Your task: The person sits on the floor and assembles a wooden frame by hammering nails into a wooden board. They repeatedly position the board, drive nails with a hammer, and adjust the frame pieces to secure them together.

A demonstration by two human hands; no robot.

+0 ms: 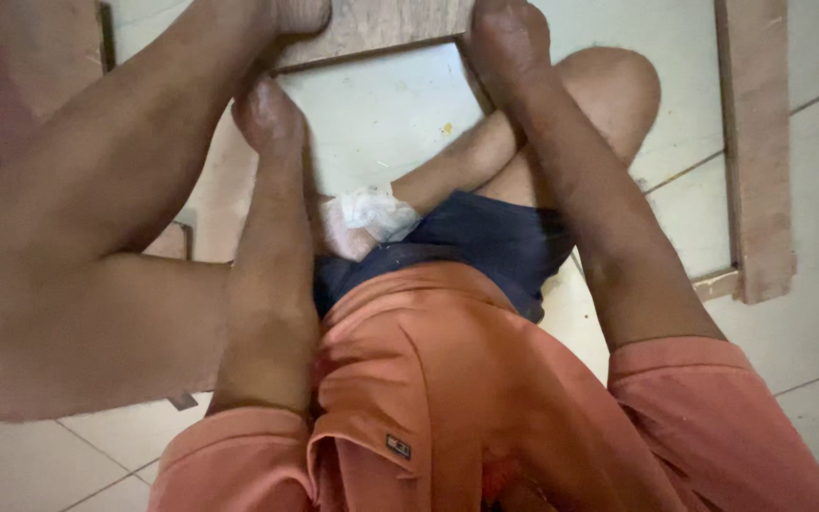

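While the person sits on the tiled floor (pixel 808 190), the wooden frame (pixel 372 28) lies just beyond the knees. The left hand (pixel 267 118) and right hand (pixel 507 43) press on its near rail; whether the fingers are spread or curled, I cannot tell. It looks stiff, light and rough, best held at the rail.

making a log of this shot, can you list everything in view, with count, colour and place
wooden frame: one, brown; top bar along the upper edge, under both hands and a foot
side plank: one, reddish brown, upright at the right, its lower end meeting a short strip
left board: one, reddish brown, upper left corner, mostly hidden by a leg
tiled floor: pale tiles with dark joints, all around
white cloth: one, crumpled, centre, beside the folded leg
shorts: dark blue, centre
shirt: orange, bottom
legs: two, one stretched at left, one folded at centre right
left hand: at the frame's top bar
right hand: on the frame's inner corner
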